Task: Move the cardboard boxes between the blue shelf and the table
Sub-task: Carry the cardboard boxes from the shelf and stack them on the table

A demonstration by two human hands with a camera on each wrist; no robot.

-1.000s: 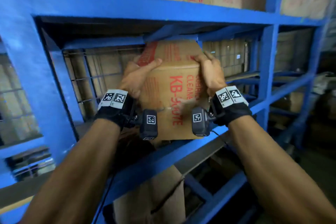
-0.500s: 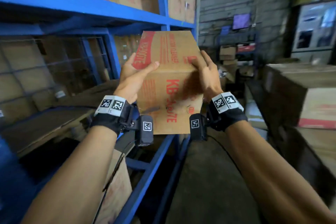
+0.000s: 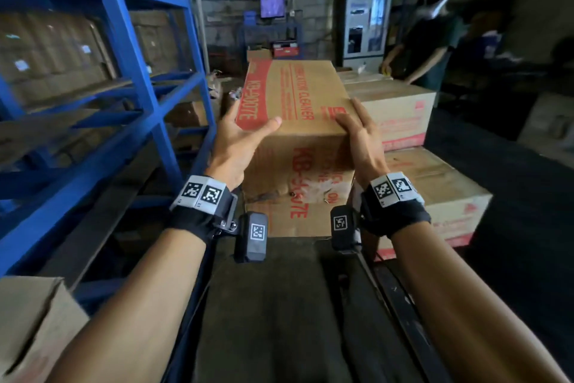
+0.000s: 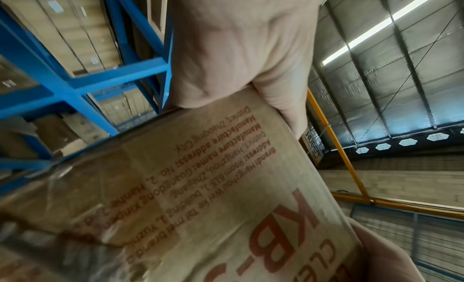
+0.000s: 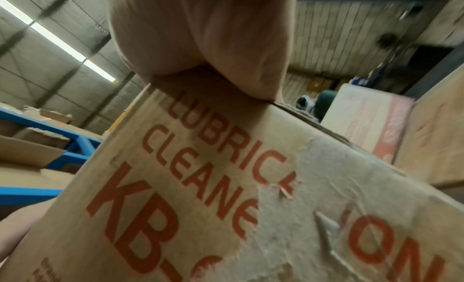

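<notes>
I carry a brown cardboard box [image 3: 295,121] with red print "KB-9007E" and "LUBRICATION CLEANER" in mid-air between both hands. My left hand [image 3: 239,140] grips its near left corner, thumb on the top face. My right hand [image 3: 360,134] grips the near right corner, fingers over the top edge. The left wrist view shows the box's side [image 4: 213,197] with the palm [image 4: 241,48] against it. In the right wrist view the printed end face [image 5: 226,187] sits under the palm [image 5: 200,32]. The blue shelf [image 3: 130,50] stands to the left.
Stacked cardboard boxes [image 3: 400,115] lie ahead on the right, with a lower one [image 3: 441,196] nearer. A person [image 3: 428,41] stands behind them. Another box [image 3: 28,320] sits at bottom left. Dark floor [image 3: 279,305] runs between shelf and stack.
The box has come out of the blue shelf bay. My view and both hands have swung right with it, towards the stacked boxes. The grip is unchanged.
</notes>
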